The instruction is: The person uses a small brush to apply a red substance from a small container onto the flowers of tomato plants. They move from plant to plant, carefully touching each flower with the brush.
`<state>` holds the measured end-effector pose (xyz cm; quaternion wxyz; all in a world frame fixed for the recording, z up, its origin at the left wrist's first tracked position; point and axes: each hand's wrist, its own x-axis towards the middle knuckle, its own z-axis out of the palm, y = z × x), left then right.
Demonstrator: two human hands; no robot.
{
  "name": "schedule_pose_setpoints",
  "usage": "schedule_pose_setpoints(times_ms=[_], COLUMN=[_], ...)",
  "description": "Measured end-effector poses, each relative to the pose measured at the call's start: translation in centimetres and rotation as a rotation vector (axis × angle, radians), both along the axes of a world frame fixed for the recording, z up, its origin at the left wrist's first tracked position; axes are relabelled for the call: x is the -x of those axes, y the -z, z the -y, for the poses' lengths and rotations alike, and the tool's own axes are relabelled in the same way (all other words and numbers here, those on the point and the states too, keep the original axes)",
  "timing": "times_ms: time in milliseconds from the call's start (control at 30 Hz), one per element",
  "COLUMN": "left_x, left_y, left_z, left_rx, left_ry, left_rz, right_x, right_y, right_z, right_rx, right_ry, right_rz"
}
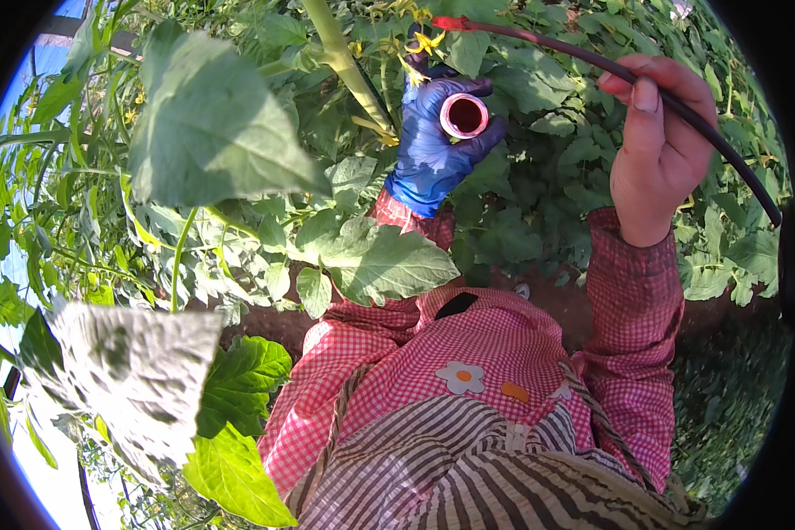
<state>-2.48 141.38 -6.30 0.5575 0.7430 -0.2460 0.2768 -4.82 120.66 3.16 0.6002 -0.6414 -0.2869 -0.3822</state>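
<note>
My left hand, in a blue disposable glove, grips a small open bottle between thumb and fingers. Its round mouth faces up at me, with a pinkish rim and a dark red inside. Gloved fingertips reach up behind yellow tomato flowers. At the upper right my bare right hand pinches a thin, curved dark rod between thumb and fingers. The rod's bright red tip is just beside the flowers; whether it touches them I cannot tell.
A thick tomato stem slants down beside my gloved hand. Large leaves hang close on the left, and another leaf crosses in front of my left forearm. Dense foliage stands behind both hands.
</note>
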Motion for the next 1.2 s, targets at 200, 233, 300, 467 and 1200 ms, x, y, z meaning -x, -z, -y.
schedule_pose_setpoints(times_ms=[200, 233, 300, 467, 1200], left_x=[0.1, 0.1, 0.3, 0.3, 0.2], left_y=[-0.8, -0.9, -1.2, -1.2, -1.3], left_z=[-0.2, -0.2, -0.3, -0.2, 0.1], left_rx=[-0.052, -0.057, -0.119, -0.125, 0.002], left_ry=[-0.032, -0.033, -0.047, -0.041, 0.011], left_rz=[0.007, 0.0, 0.047, 0.033, -0.043], right_x=[-0.6, -0.6, -0.7, -0.8, 0.0], right_y=[0.0, 0.0, 0.1, 0.0, 1.8], right_z=[-0.8, -1.0, -1.3, -1.3, -2.6], right_rx=[-0.04, -0.035, -0.043, -0.035, -0.171], right_ry=[-0.077, -0.071, -0.061, -0.059, 0.066], right_rz=[-0.003, -0.005, -0.013, -0.018, 0.008])
